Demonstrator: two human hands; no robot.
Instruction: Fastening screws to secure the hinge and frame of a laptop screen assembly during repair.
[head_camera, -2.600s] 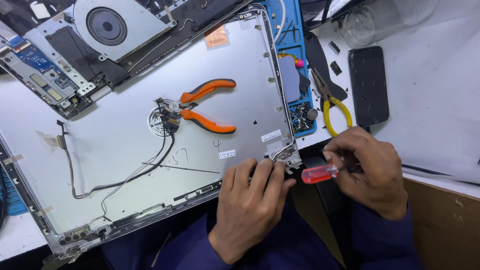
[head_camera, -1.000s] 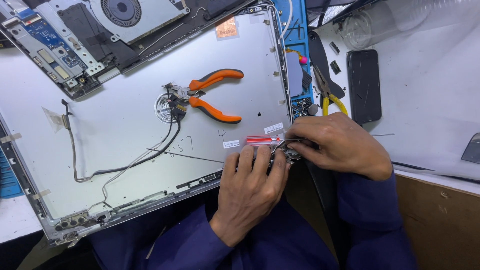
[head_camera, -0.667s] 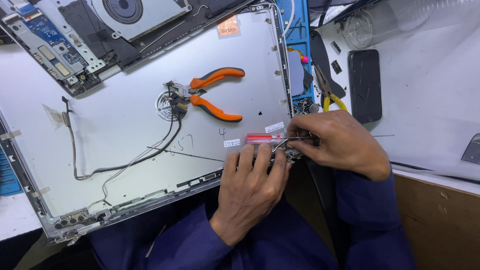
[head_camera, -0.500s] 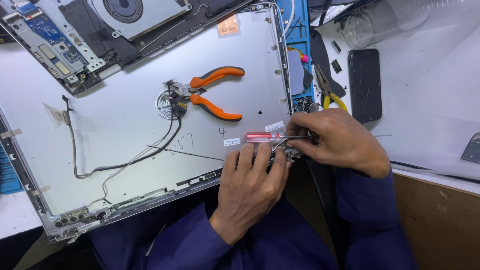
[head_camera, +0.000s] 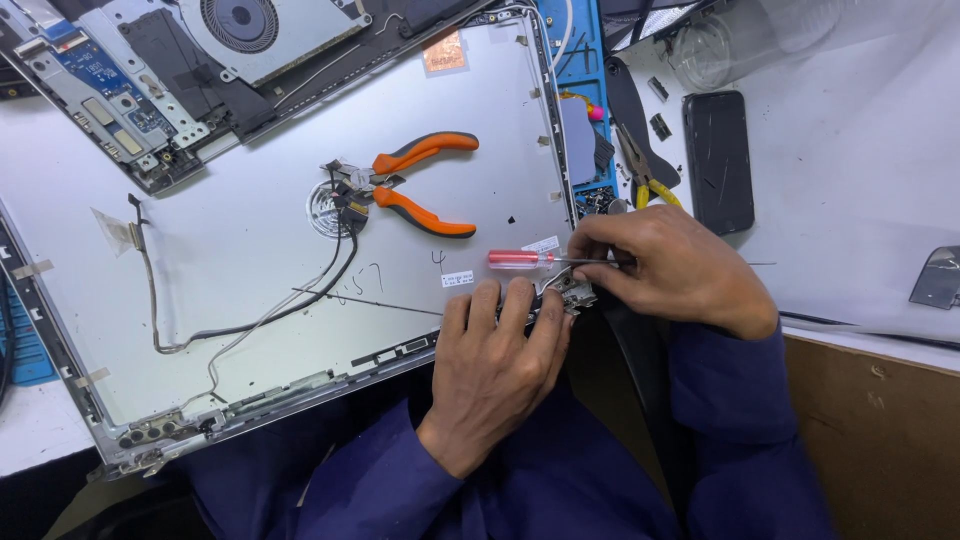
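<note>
Head view, looking down: two hands worked at the near right corner of one silver laptop lid (head_camera: 250, 250) that lay inner face up on a white bench (head_camera: 860, 200). The left hand (head_camera: 495, 360) lay flat, fingers together, pressing the lid's near edge just beside the corner hinge (head_camera: 568, 292). The right hand (head_camera: 665, 265) was closed around the metal shaft of one screwdriver (head_camera: 520, 258), fingers pinched on it; the tip was hidden under the fingers, so where it pointed was probably the hinge, though I could not be sure. The screwdriver's long axis ran left to right, nearly level, with its red clear handle toward the left, out over the lid, just above the left hand's fingertips.

Two pliers showed: one orange-handled pair (head_camera: 420, 180) lay on the lid's middle, handles toward the right, and one yellow-handled pair (head_camera: 645, 175) lay past the lid's right edge. One dark phone (head_camera: 718, 160) lay face up beside those. One fan (head_camera: 240, 22) sat in the opened laptop base at the far left. One black cable (head_camera: 250, 320) curved across the lid.
</note>
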